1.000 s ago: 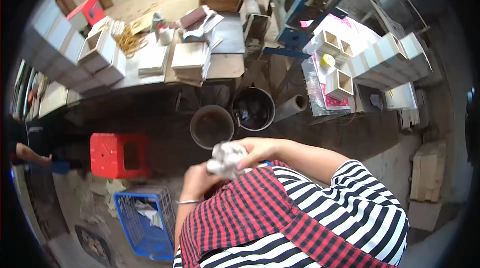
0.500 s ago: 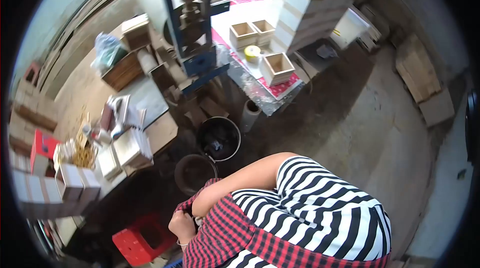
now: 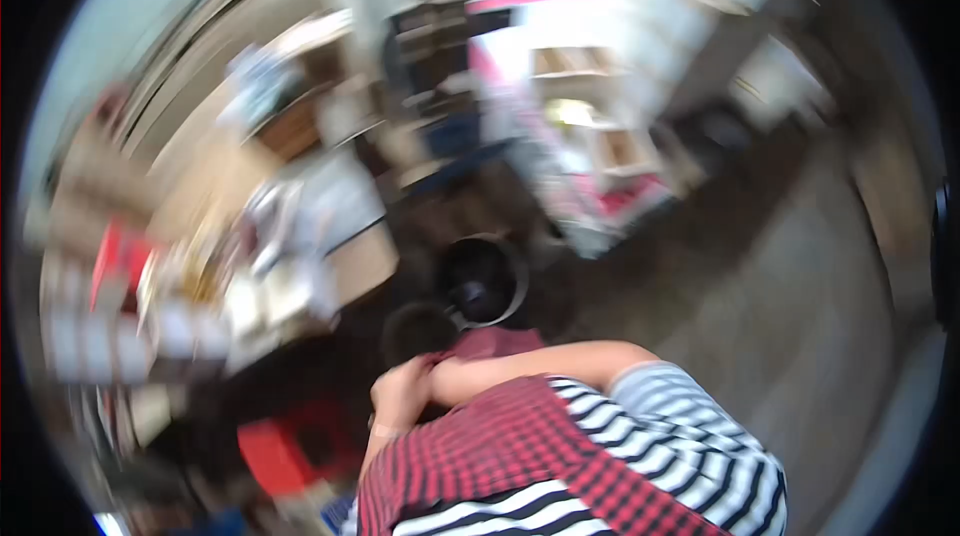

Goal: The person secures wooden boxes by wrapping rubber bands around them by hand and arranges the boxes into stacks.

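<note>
My left hand (image 3: 401, 393) is at the lower centre, beside the end of my right forearm (image 3: 540, 364). Its fingers look closed by the red-and-black checked apron (image 3: 480, 433), but blur hides what they hold. My right hand is hidden behind my left hand and the cloth, so its fingers do not show. A dark red fold of cloth (image 3: 497, 341) sticks out beyond the forearm. No white bundle shows.
A round metal bucket (image 3: 483, 281) and a darker one (image 3: 420, 329) stand ahead. At the left is a cluttered table (image 3: 362, 266); a red stool (image 3: 273, 456) is below it. Small wooden boxes (image 3: 620, 149) are on the right table. Everything is motion-blurred.
The view has turned right from a second ago. The white crumpled bundle then between my hands is out of sight. My right arm now crosses toward my left hand, and the dark red fold has appeared.
</note>
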A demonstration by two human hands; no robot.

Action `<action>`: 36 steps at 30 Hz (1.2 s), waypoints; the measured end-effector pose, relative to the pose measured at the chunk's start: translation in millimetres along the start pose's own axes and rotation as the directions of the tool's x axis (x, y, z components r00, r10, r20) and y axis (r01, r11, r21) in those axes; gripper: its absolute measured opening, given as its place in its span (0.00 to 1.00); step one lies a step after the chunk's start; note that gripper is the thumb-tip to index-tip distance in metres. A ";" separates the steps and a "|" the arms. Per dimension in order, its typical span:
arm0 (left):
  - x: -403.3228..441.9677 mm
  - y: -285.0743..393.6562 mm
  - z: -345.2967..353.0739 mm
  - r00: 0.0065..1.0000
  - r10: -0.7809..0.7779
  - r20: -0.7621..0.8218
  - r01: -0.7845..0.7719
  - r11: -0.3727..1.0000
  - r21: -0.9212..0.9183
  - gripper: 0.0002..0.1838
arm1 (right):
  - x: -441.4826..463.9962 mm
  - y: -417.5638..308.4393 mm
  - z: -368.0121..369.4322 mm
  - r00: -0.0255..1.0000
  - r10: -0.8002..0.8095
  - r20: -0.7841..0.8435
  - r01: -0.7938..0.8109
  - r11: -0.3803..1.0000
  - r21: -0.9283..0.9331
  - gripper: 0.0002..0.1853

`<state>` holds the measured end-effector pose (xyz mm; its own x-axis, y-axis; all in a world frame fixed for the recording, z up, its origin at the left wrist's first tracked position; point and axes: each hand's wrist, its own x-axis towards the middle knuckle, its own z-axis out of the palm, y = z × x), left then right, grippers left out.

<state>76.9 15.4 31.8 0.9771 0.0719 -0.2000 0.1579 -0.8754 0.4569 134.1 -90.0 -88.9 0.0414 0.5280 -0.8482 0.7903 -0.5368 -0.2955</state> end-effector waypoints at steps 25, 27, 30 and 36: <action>127.2 -377.6 -297.2 0.637 -0.045 -0.770 0.064 0.998 -0.006 0.10 | -55.6 -38.4 -47.5 0.811 0.257 -0.526 0.460 0.277 0.844 0.12; 144.4 -419.1 -302.4 0.717 0.038 -0.696 0.191 0.950 0.248 0.10 | -56.8 -50.9 -36.9 0.788 0.350 -0.507 0.467 0.197 0.862 0.12; 147.2 -456.4 -290.0 0.767 -0.080 -0.636 0.284 0.932 0.226 0.09 | -65.5 -73.0 -17.5 0.760 0.477 -0.442 0.485 0.037 0.874 0.12; 132.8 -426.9 -275.6 0.665 0.084 -0.742 -0.031 0.996 0.085 0.10 | -71.3 -84.9 17.8 0.700 0.564 -0.438 0.526 0.007 0.851 0.12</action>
<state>178.4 530.4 49.1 0.7683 0.3290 0.5491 0.1148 -0.9147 0.3874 53.2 -93.9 -11.1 0.7421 0.3552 -0.5685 -0.4927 -0.2861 -0.8218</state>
